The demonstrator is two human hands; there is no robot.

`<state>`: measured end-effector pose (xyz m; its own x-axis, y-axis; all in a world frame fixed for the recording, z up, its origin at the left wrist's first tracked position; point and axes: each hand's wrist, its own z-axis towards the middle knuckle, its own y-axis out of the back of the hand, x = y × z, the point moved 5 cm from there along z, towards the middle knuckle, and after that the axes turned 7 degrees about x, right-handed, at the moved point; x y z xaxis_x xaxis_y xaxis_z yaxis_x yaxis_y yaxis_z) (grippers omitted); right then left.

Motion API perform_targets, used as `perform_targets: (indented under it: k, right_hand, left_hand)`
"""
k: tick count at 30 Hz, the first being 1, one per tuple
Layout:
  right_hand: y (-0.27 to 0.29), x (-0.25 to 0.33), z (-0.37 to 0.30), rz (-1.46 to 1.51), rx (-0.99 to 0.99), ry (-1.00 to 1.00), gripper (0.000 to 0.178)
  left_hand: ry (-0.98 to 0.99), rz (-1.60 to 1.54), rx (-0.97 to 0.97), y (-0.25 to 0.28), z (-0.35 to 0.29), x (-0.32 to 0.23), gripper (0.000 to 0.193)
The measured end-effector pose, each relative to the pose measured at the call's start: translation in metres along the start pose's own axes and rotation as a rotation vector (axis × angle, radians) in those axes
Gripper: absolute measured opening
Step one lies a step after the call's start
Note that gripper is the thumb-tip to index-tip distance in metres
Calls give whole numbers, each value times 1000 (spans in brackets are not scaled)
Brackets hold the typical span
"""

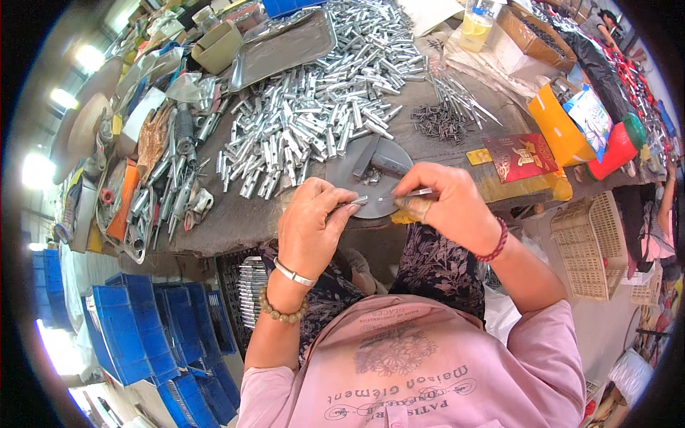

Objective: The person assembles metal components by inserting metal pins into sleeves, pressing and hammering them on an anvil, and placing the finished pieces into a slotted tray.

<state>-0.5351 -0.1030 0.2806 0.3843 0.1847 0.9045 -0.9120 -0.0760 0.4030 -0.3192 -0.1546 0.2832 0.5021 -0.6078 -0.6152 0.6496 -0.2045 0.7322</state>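
Note:
My left hand [308, 222] pinches a small silvery metal piece [361, 200] between thumb and fingertips, just over the table's near edge. My right hand [457, 207] is closed on a thin metal rod [422, 192] whose slender end points left toward that piece; a narrow gap separates the two. Something yellowish covers the right thumb. Behind both hands lies a round grey metal plate [341, 172], and on it rests what looks like a hammer [366, 156] with a dark head. A large heap of silvery metal tubes [307, 118] spreads beyond the plate.
Small dark pins [439, 123] and several pointed rods [467, 96] lie at the far right. Nearby are a red packet [519, 157] and a yellow box [560, 125]. Hand tools [178, 153] crowd the left, below a metal tray [285, 48]. Blue bins [132, 328] stand lower left.

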Motion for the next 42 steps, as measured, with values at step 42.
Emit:
perform_targets:
  k: [42]
  right_hand:
    - [82,-20,0,-710,-452,126,22]
  left_hand:
    - [-47,114,-84,3,-9,-1,17]
